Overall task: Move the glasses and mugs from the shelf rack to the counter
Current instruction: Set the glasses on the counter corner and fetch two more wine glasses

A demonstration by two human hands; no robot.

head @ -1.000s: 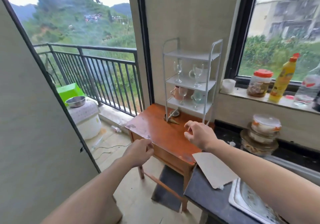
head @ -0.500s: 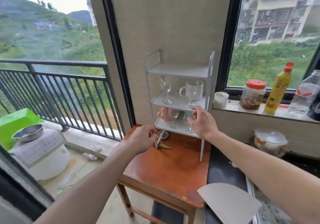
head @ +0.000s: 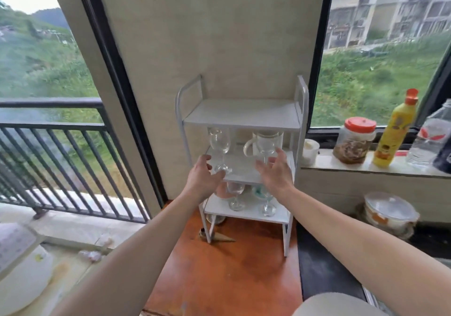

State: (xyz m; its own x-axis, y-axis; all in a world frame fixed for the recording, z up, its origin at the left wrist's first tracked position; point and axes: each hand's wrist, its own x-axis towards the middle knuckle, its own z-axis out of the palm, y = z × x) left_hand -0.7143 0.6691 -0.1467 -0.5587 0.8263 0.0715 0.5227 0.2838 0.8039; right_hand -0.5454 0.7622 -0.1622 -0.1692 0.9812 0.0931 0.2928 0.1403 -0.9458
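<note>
A white three-tier shelf rack (head: 240,116) stands on a wooden table (head: 227,274). Its middle shelf holds a clear wine glass (head: 219,144) on the left, a second wine glass (head: 264,146) on the right, and a white mug (head: 251,146) behind that one. The bottom shelf carries two more stemmed glasses (head: 235,195) (head: 268,204), with a pinkish mug partly hidden behind my left wrist. My left hand (head: 203,174) is open at the base of the left glass. My right hand (head: 274,169) is open just in front of the right glass's stem. Neither hand holds anything.
A dark counter (head: 319,267) runs right of the table, with stacked lidded bowls (head: 389,214) at the back. The windowsill holds a small white cup (head: 310,148), a red-lidded jar (head: 353,140), a yellow bottle (head: 394,135) and a clear water bottle (head: 432,137). A balcony railing (head: 56,159) is at left.
I have moved closer to the rack. Both hands rose from the table and bottom shelf level to the middle shelf, each now near a wine glass.
</note>
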